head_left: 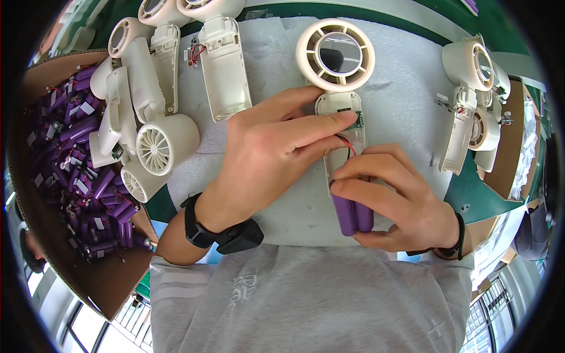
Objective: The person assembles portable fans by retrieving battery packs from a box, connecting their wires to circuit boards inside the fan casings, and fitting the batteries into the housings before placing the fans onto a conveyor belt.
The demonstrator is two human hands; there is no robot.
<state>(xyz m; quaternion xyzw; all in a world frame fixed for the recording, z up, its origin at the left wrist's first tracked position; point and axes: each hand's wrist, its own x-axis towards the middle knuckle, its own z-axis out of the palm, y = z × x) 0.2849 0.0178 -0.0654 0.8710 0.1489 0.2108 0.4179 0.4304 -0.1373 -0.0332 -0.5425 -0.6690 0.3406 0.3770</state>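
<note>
A cream handheld fan housing (302, 54) lies open in front of me, its round ringed head away from me and its handle toward me. My left hand (268, 147) grips the upper handle, with its index fingertip on a small green circuit board (356, 122) there. My right hand (397, 197) is closed on a purple battery pack (345, 216) of two cylinders, at the handle's near end. Red and black wires (349, 145) run between the pack and the board area. The lower handle is partly hidden by my fingers.
A cardboard box (97, 294) full of purple battery packs (76, 129) stands at the left. Several cream fan housings (168, 144) lie beside it, and more housings (456, 138) sit at the right near another cardboard box (505, 170). White foam sheet (273, 65) covers the green table.
</note>
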